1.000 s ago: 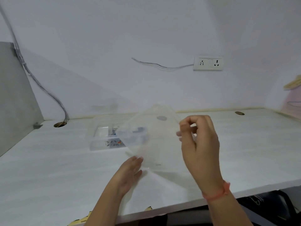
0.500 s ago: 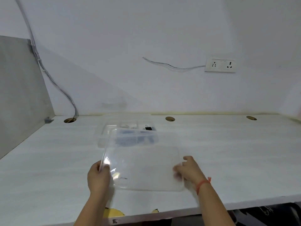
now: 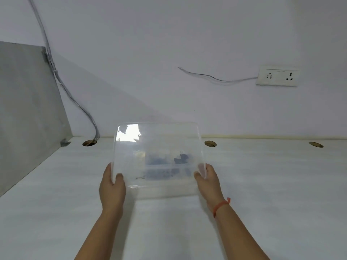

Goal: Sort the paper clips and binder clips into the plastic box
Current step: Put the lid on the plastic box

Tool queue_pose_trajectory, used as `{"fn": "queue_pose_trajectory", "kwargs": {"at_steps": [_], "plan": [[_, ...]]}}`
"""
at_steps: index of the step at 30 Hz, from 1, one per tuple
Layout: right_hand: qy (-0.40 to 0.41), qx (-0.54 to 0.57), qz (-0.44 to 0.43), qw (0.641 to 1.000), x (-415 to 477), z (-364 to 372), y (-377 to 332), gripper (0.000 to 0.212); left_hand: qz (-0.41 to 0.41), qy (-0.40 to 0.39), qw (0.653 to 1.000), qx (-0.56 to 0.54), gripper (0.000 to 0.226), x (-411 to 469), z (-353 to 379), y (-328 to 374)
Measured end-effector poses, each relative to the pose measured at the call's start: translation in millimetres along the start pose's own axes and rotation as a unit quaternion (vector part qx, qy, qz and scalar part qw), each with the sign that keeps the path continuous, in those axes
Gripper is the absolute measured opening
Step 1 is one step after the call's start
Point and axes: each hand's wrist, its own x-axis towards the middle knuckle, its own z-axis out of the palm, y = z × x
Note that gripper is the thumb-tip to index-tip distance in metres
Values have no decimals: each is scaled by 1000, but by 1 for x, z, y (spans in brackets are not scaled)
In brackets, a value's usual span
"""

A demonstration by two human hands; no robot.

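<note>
Both hands, left (image 3: 112, 186) and right (image 3: 207, 182), grip a clear lid (image 3: 157, 139) over blurred dark clips (image 3: 181, 158).

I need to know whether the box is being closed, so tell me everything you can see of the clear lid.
The lid is a clear plastic rectangle with rounded corners and a raised rim, glare on its far left corner. It is held tilted above the desk, far edge higher. The left hand and right hand grip its near corners. Dark clips in the box beneath show blurred through it. Whether it touches the box is unclear.
</note>
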Motion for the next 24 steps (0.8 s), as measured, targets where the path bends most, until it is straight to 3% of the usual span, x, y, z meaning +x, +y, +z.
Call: {"fn": "queue_pose_trajectory", "kwargs": {"at_steps": [7, 13, 19, 24], "plan": [[42, -19, -4, 999, 50, 29, -6, 36, 9, -29, 997, 66, 52, 47, 21, 5], [89, -88, -27, 992, 57, 33, 6, 34, 43, 38, 975, 213, 32, 62, 22, -2], [123, -123, -28, 984, 17, 14, 9, 31, 109, 68, 943, 307, 17, 27, -3, 1], [148, -123, -28, 981, -31, -15, 8, 30, 129, 52, 921, 364, 19, -8, -24, 8]]}}
